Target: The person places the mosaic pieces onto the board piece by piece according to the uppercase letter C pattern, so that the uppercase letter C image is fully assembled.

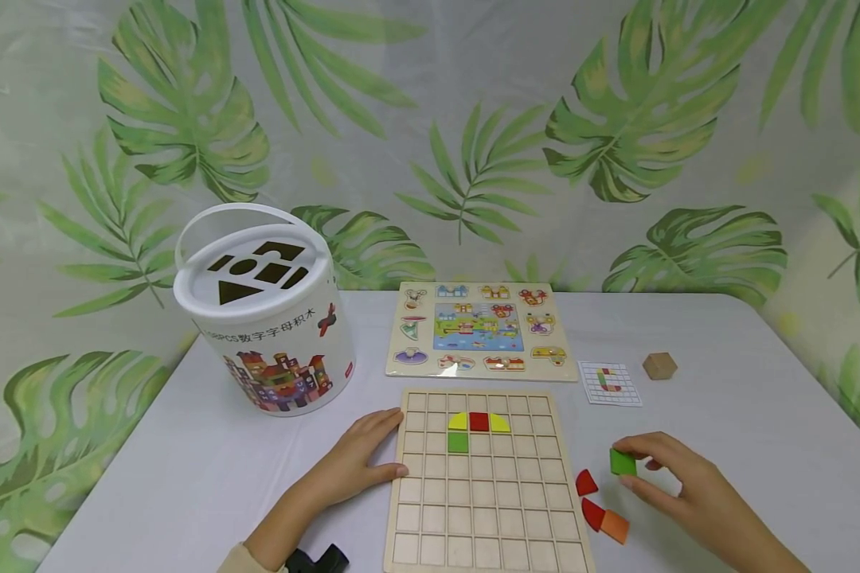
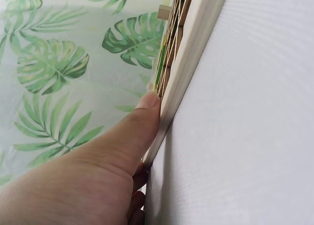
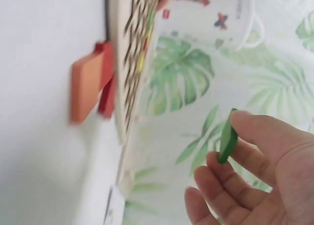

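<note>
My right hand (image 1: 677, 487) pinches a green square tile (image 1: 623, 462) between thumb and fingertips, right of the wooden grid board (image 1: 482, 491); the right wrist view shows this tile (image 3: 228, 140) edge-on. My left hand (image 1: 358, 461) rests at the board's left edge, thumb (image 2: 148, 101) and fingers touching its side. Near the board's top lie a yellow quarter-round tile (image 1: 459, 422), a red square (image 1: 478, 422) and another yellow quarter-round (image 1: 499, 423) in a row, with a green square (image 1: 458, 442) under the first. Beside the board's right edge are two red quarter-round tiles (image 1: 586, 482) and an orange square (image 1: 615, 526).
A white lidded bucket (image 1: 275, 342) stands at the back left. Behind the board lies a picture peg puzzle (image 1: 419, 318). A pattern card (image 1: 627, 390) and a wooden cube (image 1: 660, 366) lie at the right. A black object (image 1: 330, 559) sits near my left forearm.
</note>
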